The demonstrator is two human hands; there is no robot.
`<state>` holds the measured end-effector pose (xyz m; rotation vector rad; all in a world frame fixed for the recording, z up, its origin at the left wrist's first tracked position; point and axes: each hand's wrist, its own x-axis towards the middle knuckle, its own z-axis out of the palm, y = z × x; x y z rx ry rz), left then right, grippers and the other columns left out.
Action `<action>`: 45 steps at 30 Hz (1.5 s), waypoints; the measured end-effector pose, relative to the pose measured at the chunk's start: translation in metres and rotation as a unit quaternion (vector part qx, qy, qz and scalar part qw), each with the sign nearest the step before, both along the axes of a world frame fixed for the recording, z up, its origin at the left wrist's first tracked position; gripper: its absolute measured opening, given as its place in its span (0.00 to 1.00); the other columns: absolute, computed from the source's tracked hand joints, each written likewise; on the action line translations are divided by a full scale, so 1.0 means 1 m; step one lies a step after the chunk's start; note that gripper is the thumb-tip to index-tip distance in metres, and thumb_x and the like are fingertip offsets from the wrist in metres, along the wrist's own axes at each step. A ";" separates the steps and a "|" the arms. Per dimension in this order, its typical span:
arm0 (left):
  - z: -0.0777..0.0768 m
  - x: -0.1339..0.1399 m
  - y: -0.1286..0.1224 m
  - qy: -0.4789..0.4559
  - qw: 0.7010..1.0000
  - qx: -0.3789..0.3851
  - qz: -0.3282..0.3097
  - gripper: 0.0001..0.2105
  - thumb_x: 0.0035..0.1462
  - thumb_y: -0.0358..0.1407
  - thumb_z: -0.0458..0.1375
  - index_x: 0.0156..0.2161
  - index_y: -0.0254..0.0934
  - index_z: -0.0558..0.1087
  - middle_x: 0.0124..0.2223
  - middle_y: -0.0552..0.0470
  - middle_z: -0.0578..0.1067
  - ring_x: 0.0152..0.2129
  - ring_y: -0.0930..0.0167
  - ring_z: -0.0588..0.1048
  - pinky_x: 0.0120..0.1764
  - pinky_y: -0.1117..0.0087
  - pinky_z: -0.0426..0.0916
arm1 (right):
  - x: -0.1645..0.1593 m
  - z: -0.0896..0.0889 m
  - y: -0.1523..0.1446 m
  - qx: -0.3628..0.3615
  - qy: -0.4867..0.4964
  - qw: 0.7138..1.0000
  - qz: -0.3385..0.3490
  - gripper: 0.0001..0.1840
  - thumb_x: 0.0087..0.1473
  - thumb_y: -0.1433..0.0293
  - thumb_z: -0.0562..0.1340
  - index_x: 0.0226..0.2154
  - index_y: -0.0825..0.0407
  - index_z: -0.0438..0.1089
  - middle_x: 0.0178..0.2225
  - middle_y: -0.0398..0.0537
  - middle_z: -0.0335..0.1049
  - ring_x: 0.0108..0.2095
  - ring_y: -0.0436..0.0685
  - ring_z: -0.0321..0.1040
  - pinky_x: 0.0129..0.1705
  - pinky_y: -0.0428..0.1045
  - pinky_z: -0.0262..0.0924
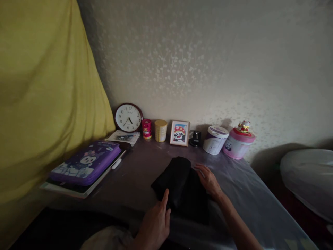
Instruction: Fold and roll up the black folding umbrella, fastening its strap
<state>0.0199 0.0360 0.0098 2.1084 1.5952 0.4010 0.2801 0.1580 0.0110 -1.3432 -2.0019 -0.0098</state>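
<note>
A piece of black cloth (179,184), partly folded over itself, lies on the table in front of me. At its near left side is my left hand (154,224), index finger stretched out onto the fabric and thumb apart from it; the other fingers are mostly hidden. My right hand (209,182) rests along the cloth's right edge, palm down, with its fingers extended and touching the fabric. Neither hand grips the cloth. Another dark piece of cloth (70,225) lies at the lower left, its kind hard to make out.
Purple case (88,161) on books at left, a white marker (116,164) beside it. Along the wall stand a clock (129,118), pink can (146,129), yellow can (160,131), panda picture frame (179,133), black object (196,139), white tub (215,140) and pink tub (238,144). Yellow curtain (52,86) left.
</note>
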 end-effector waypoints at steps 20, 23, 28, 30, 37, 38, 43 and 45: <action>0.009 0.000 0.004 0.010 0.997 -0.066 0.035 0.26 0.62 0.35 0.40 0.63 0.36 0.42 0.44 0.46 0.75 0.39 0.72 0.74 0.43 0.74 0.63 | 0.024 -0.015 -0.080 -0.041 -0.006 0.999 0.017 0.13 0.58 0.69 0.51 0.43 0.46 0.67 0.50 0.49 0.65 0.45 0.55 0.69 0.45 0.51 0.67; 0.011 0.000 0.003 0.001 0.997 -0.067 0.036 0.25 0.62 0.35 0.40 0.63 0.35 0.42 0.44 0.45 0.76 0.38 0.72 0.74 0.42 0.73 0.63 | 0.022 -0.014 -0.079 -0.037 0.011 0.999 0.034 0.13 0.58 0.70 0.50 0.43 0.46 0.66 0.50 0.49 0.65 0.45 0.55 0.69 0.45 0.51 0.67; 0.016 0.001 0.003 0.013 0.996 -0.079 0.040 0.25 0.62 0.35 0.40 0.63 0.36 0.42 0.43 0.46 0.76 0.37 0.72 0.74 0.41 0.75 0.63 | 0.019 -0.014 -0.078 -0.034 0.022 0.997 0.061 0.17 0.56 0.75 0.49 0.44 0.46 0.66 0.51 0.50 0.64 0.47 0.56 0.67 0.46 0.52 0.66; 0.015 0.001 0.004 0.002 0.996 -0.078 0.047 0.25 0.62 0.35 0.40 0.63 0.36 0.43 0.43 0.46 0.76 0.37 0.72 0.74 0.41 0.75 0.63 | 0.018 -0.014 -0.077 -0.040 0.020 0.997 0.066 0.18 0.55 0.76 0.49 0.44 0.46 0.66 0.52 0.50 0.64 0.48 0.56 0.67 0.47 0.53 0.65; 0.004 -0.001 0.004 -0.018 0.998 -0.036 0.038 0.25 0.62 0.35 0.38 0.63 0.33 0.45 0.45 0.44 0.74 0.39 0.71 0.73 0.43 0.74 0.63 | 0.013 -0.007 -0.072 -0.055 0.027 0.995 0.075 0.14 0.58 0.73 0.49 0.43 0.47 0.66 0.51 0.50 0.64 0.47 0.55 0.67 0.47 0.53 0.64; 0.003 -0.002 0.003 -0.015 0.999 -0.026 0.040 0.25 0.62 0.35 0.38 0.63 0.34 0.45 0.46 0.43 0.73 0.39 0.71 0.73 0.43 0.73 0.63 | 0.012 -0.006 -0.071 -0.054 0.031 0.995 0.078 0.14 0.59 0.72 0.49 0.43 0.47 0.66 0.50 0.51 0.65 0.47 0.55 0.67 0.47 0.53 0.64; -0.004 -0.003 0.003 -0.019 0.999 -0.002 0.033 0.28 0.60 0.39 0.44 0.63 0.35 0.44 0.48 0.40 0.70 0.41 0.66 0.72 0.42 0.68 0.65 | 0.003 0.002 -0.063 -0.037 0.043 0.994 0.096 0.13 0.60 0.70 0.49 0.43 0.46 0.66 0.48 0.51 0.67 0.46 0.56 0.67 0.47 0.53 0.64; -0.008 -0.004 0.004 -0.031 0.999 0.008 0.027 0.29 0.59 0.38 0.45 0.63 0.34 0.44 0.48 0.41 0.71 0.43 0.67 0.71 0.44 0.68 0.64 | -0.002 0.006 -0.058 -0.023 0.042 0.994 0.098 0.13 0.60 0.69 0.49 0.42 0.46 0.66 0.47 0.50 0.67 0.46 0.56 0.67 0.47 0.53 0.64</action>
